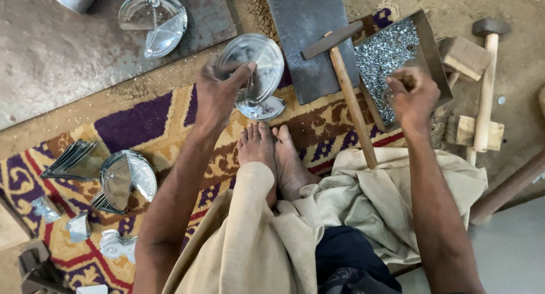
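Observation:
My left hand (pixel 218 92) grips a shiny round metal piece (pixel 258 64), held upright above a patterned rug (pixel 164 124) and just ahead of my bare feet (pixel 272 158). A second shiny piece (pixel 262 108) lies under it near my toes. My right hand (pixel 413 95) hovers with pinched fingers over the near end of a metal tray (pixel 432 55) filled with small silvery rivets (pixel 386 55); whether it holds one is hidden. A wooden-handled hammer (pixel 349 92) leans between the hands, its head on a dark steel plate (pixel 309 38).
More shiny metal pieces lie at the left: a stack (pixel 71 158), a round assembly (pixel 128 177), and another (pixel 153 21) on a grey slab (pixel 68 55). A wooden mallet (pixel 487 72) and wood blocks (pixel 465 55) sit right of the tray.

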`<action>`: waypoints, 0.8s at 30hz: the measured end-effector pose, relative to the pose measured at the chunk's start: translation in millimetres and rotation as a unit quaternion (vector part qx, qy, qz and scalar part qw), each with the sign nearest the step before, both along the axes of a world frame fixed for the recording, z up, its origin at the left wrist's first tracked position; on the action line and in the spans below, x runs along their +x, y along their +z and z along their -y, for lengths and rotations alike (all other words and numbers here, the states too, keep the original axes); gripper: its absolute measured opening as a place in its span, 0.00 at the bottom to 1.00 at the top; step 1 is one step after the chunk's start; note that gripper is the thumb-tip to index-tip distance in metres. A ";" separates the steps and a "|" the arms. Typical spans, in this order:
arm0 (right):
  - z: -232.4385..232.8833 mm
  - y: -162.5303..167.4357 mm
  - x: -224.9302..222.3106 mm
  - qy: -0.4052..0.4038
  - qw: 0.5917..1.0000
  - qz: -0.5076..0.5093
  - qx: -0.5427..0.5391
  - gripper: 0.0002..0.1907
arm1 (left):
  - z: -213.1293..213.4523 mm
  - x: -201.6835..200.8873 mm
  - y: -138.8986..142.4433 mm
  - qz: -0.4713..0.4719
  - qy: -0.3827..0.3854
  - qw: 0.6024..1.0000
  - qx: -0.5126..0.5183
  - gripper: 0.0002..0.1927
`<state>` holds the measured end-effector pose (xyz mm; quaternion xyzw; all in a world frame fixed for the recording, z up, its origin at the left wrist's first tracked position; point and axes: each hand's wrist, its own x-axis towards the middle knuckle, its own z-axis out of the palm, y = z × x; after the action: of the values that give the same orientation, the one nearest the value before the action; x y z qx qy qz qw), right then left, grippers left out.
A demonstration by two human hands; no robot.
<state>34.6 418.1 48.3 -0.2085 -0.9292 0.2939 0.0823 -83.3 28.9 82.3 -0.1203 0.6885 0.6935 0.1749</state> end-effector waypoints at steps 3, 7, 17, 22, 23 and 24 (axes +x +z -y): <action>23.7 27.5 3.8 0.053 0.982 -0.129 -0.124 0.19 | 2.0 2.8 -11.8 -0.052 -0.005 0.998 0.036 0.15; 73.5 43.2 -10.5 0.051 0.982 -0.116 -0.138 0.20 | -3.7 5.2 -19.1 -0.035 0.020 0.997 0.070 0.13; 142.5 52.4 -37.1 0.222 0.965 -0.133 0.046 0.39 | -7.6 6.8 -8.3 0.020 0.018 0.998 0.055 0.17; 123.7 53.4 12.0 0.131 0.967 -0.180 0.122 0.28 | -19.2 5.7 -14.8 -0.021 0.001 0.990 0.138 0.21; 118.5 51.2 17.0 0.120 0.984 -0.123 0.046 0.26 | -21.5 5.6 -14.8 -0.017 -0.012 0.994 0.111 0.20; 113.8 49.5 21.1 0.111 0.991 -0.064 -0.034 0.24 | -23.4 6.0 -13.9 -0.012 -0.024 0.996 0.083 0.19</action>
<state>55.6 304.4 97.8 -0.0874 -0.9289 0.3454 0.1015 -77.2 52.3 68.4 -0.0806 0.6336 0.7449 0.1928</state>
